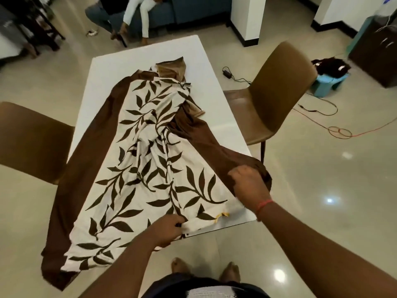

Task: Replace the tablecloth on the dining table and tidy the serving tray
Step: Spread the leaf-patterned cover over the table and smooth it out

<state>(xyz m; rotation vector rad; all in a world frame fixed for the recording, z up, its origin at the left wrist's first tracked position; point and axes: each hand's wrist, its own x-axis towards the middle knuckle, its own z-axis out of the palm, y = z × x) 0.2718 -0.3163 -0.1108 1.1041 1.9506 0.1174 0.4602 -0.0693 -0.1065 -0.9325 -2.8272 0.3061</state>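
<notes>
Your left hand (169, 230) grips the leaf-patterned tablecloth (150, 168) at lower centre; your right hand (249, 181) clutches its brown border at lower right.

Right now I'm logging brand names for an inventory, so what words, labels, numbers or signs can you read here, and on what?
None can be read.
Tablecloth: a leaf print only, no lettering.
Yellow tag at the cloth's near hem: too small to read.
Table and chairs: plain, no marks.
Power adapter on the floor: any label is too small and blurred.
</notes>
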